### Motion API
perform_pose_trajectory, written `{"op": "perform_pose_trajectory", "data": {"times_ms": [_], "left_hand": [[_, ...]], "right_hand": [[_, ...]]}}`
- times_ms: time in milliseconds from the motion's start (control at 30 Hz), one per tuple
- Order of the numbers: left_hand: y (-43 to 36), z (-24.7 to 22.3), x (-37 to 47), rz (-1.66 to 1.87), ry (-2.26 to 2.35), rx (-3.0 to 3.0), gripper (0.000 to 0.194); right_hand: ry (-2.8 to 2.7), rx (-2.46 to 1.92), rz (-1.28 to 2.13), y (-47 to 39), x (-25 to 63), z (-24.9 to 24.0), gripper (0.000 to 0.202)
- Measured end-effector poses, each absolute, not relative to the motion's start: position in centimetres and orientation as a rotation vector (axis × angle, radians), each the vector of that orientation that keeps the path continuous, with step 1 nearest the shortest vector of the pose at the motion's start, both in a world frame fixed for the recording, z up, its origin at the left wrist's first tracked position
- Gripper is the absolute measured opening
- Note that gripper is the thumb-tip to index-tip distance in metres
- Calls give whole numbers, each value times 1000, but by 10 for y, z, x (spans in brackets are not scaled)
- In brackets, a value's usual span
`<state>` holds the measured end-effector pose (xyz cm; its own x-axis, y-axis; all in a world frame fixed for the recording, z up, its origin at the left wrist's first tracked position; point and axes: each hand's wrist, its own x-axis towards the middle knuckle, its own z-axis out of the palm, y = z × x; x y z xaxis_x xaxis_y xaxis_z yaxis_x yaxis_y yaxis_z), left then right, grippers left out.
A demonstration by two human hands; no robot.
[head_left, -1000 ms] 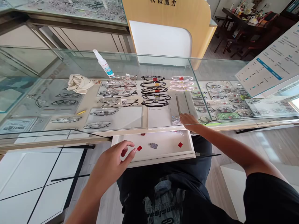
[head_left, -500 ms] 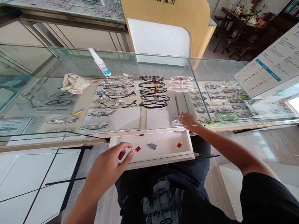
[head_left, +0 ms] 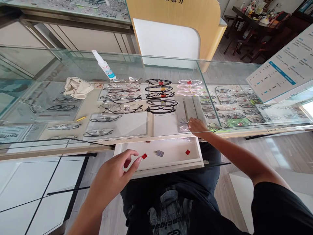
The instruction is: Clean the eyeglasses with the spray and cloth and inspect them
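My left hand [head_left: 124, 166] is over the left end of the open drawer [head_left: 171, 163], thumb and fingers apart, holding nothing. Beside its thumb tip lies a red tag [head_left: 144, 156]; a grey tag [head_left: 159, 153] and another red tag [head_left: 187, 152] are further right in the drawer. Inside the glass case, my right hand [head_left: 196, 126] has its fingers closed at the near end of a grey tray [head_left: 191, 109], touching or beside clear-framed glasses [head_left: 184, 128]. What its fingers hold, if anything, is too small to make out. Dark-framed glasses [head_left: 161, 109] stand in a column to its left.
A white spray bottle [head_left: 105, 68] and a beige cloth [head_left: 78, 88] are at the back left. A yellow stick [head_left: 81, 118] lies nearer. Several pink frames [head_left: 189, 88] sit behind the tray. A printed sign [head_left: 283, 68] leans at the right. The glass edge [head_left: 146, 136] runs above the drawer.
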<state>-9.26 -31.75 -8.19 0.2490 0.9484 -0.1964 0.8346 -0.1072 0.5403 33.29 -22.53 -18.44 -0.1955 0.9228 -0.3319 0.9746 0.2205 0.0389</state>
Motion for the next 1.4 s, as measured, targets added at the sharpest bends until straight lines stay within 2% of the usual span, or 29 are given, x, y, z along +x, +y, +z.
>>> {"op": "perform_pose_trajectory", "data": {"times_ms": [300, 633, 900, 1000, 1100, 1200, 1300, 1400], "left_hand": [[-317, -79, -92, 273, 1599, 1965, 58], [-317, -80, -93, 238, 1597, 1958, 59], [-317, -79, -92, 252, 1595, 1962, 58], [-317, -82, -94, 226, 1603, 1961, 59], [-317, -82, -94, 191, 1610, 1945, 60], [-316, -81, -93, 163, 1623, 1935, 62], [-314, -79, -90, 147, 1634, 1955, 62], [-313, -77, -86, 149, 1655, 1966, 60]], "right_hand": [[2235, 1808, -219, -223, 329, -180, 51], [2238, 1797, -196, -217, 327, -186, 54], [2232, 1802, -249, -219, 317, -170, 46], [2274, 1711, -340, -240, 297, -148, 40], [2351, 1479, -538, -275, 275, -99, 31], [2559, 1215, -672, -294, 272, -28, 41], [2812, 1555, -331, -261, 294, 28, 38], [2712, 1844, 104, -188, 323, 39, 32]]}}
